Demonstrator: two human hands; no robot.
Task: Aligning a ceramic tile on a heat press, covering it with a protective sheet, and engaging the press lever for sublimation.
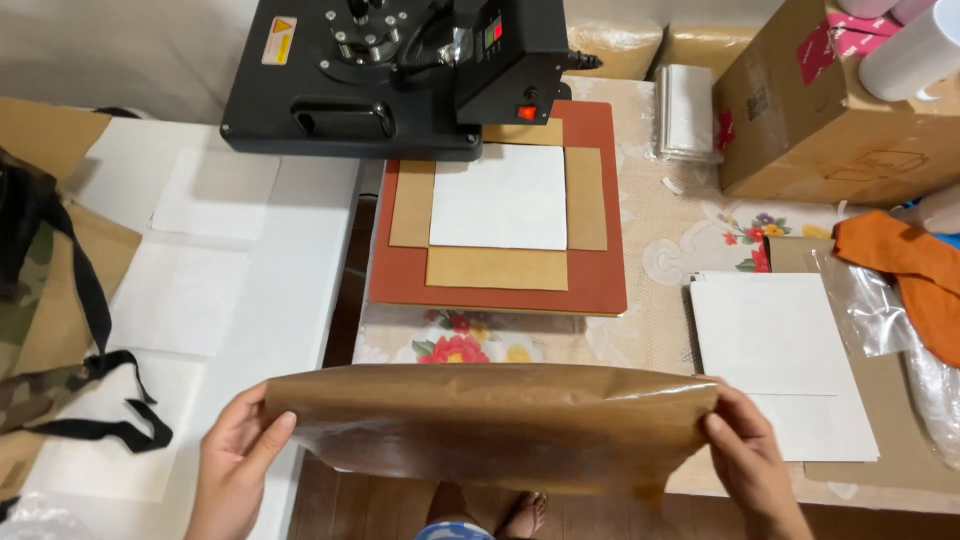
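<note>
I hold a glossy brown sheet (490, 420) stretched out in front of me. My left hand (235, 460) pinches its left edge and my right hand (750, 465) grips its right edge. Beyond it lies the red lower pad (400, 270) of a heat press. A tan sheet (495, 268) rests on the pad, and a white square sheet (500, 197) lies on top of that. The black upper part of the press (390, 75) is swung to the left, off the pad.
A stack of white sheets (780, 350) lies on the right on a floral cloth (690, 240). Behind it stands a cardboard box (830, 120), with an orange cloth (915, 270) beside clear plastic. At left are a white table (290, 290) and a camouflage bag with black straps (40, 330).
</note>
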